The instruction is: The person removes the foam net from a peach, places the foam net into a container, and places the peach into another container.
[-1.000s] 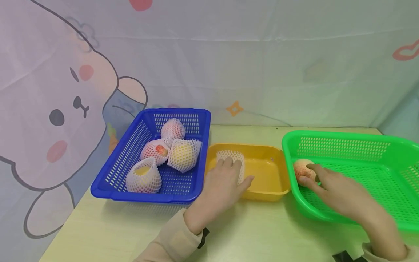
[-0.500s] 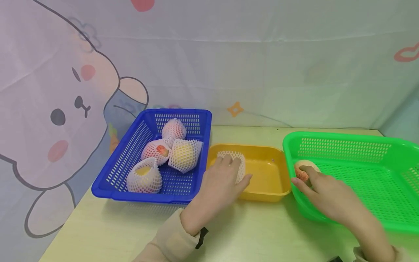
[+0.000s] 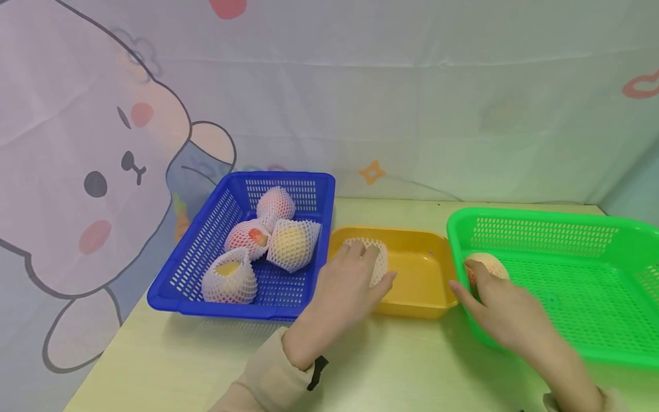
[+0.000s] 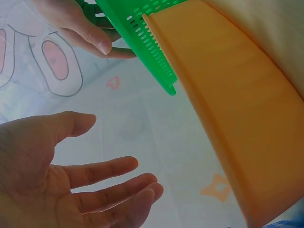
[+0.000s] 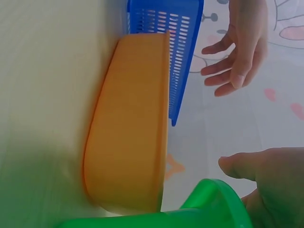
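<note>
Holds the left hand (image 3: 347, 283) palm down over the yellow tray (image 3: 414, 274), with relaxed, parted fingers gripping nothing, above a white foam net (image 3: 380, 260) lying in it. Holds the right hand (image 3: 499, 303) over the left wall of the green basket (image 3: 592, 297), with thumb stretched clear and index finger bent over the peach (image 3: 494, 264) lying inside; cannot tell whether gripping it

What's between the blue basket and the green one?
A yellow tray with a white foam net in it, the left hand above. Head view shows all that; right wrist view also shows the tray.
</note>
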The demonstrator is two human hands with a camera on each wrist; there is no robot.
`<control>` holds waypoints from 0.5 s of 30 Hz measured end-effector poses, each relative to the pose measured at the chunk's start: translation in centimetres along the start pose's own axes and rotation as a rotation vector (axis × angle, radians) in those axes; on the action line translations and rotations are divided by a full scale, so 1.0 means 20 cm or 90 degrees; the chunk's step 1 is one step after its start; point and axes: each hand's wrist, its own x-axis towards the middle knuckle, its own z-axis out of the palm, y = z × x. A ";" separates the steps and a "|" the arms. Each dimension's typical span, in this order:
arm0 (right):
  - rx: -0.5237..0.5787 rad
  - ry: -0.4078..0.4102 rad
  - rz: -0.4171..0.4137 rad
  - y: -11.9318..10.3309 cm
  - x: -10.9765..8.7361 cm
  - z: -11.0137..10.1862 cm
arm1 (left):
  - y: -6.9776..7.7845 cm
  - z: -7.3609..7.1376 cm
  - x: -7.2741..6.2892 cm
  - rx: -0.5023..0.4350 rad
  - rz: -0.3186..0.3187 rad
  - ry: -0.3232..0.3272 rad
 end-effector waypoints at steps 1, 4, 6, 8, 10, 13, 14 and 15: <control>-0.002 -0.002 0.002 0.00 0.00 0.00 | 0.00 0.00 0.00 -0.001 0.002 0.003; -0.003 -0.008 0.004 0.00 0.00 0.02 | 0.00 -0.01 0.00 -0.009 0.002 0.004; -0.005 -0.005 -0.001 0.01 0.01 0.03 | -0.01 -0.01 0.00 -0.014 -0.003 0.000; -0.005 -0.001 -0.004 0.01 0.01 0.04 | -0.01 -0.01 0.01 -0.018 -0.008 -0.003; -0.007 0.004 -0.009 0.01 0.01 0.05 | -0.01 -0.01 0.01 -0.020 -0.010 -0.003; -0.005 0.009 -0.011 0.02 0.01 0.06 | -0.02 0.00 0.01 -0.018 -0.003 0.006; -0.004 0.010 -0.012 0.02 0.02 0.06 | -0.02 0.00 0.01 -0.016 0.000 0.008; -0.003 0.011 -0.011 0.02 0.02 0.06 | -0.03 0.00 0.01 -0.014 0.003 0.008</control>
